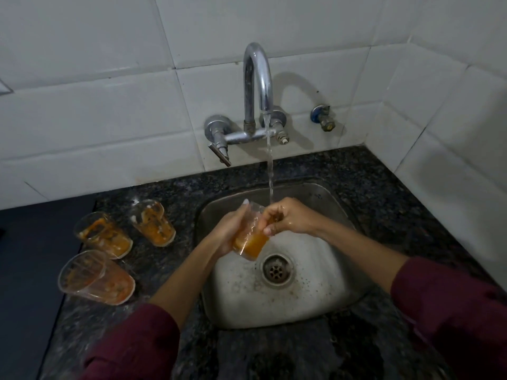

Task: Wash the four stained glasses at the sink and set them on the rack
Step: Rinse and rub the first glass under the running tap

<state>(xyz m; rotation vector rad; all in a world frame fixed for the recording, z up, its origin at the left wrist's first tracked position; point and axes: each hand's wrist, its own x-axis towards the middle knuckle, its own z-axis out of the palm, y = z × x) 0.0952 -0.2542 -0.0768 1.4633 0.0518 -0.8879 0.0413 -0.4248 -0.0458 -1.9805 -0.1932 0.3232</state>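
Your left hand (230, 231) grips the glass (251, 237) tilted under the tap stream (270, 171) so your right hand's (288, 218) fingers, curled inside, can scrub.

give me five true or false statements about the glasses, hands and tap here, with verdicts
1. Water is running from the tap. True.
2. Three stained glasses stand on the counter left of the sink. True: the far glass, the middle glass and the near glass.
3. The left hand hangs free and holds nothing. False: it grips the held glass over the sink.
4. The held glass is already clean. False: orange liquid sits in its bottom.
5. The right hand has its fingers at the held glass's mouth. True.
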